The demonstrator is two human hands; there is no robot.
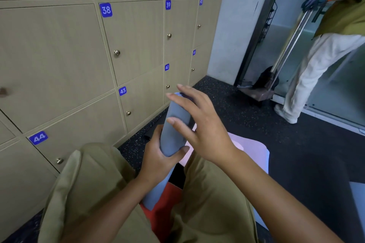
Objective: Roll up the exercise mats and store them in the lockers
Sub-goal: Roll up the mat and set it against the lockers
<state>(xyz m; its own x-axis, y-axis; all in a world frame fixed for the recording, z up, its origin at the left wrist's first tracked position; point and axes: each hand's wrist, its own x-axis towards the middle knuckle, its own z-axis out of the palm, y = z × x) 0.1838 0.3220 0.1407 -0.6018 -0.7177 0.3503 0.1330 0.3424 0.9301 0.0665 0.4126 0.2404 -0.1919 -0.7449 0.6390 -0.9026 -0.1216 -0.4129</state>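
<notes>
A rolled grey-blue exercise mat (pixel 174 124) points away from me at a slant, low in the middle of the view. My left hand (pixel 158 158) grips its near part, thumb curled round the underside. My right hand (pixel 199 124) hovers over the roll with fingers spread and straight; whether the fingertips touch the mat is unclear. A pale pink mat (pixel 250 150) lies flat on the dark floor under my right arm. Wooden lockers (pixel 138 31) with blue number plates fill the left; all doors in view are shut.
My knees in khaki trousers fill the bottom of the view, with something red (pixel 164 209) between them. Another person (pixel 320 61) stands at the glass door at right, gloved hand on a long handle. A dark dustpan (pixel 260 89) sits on the speckled black floor.
</notes>
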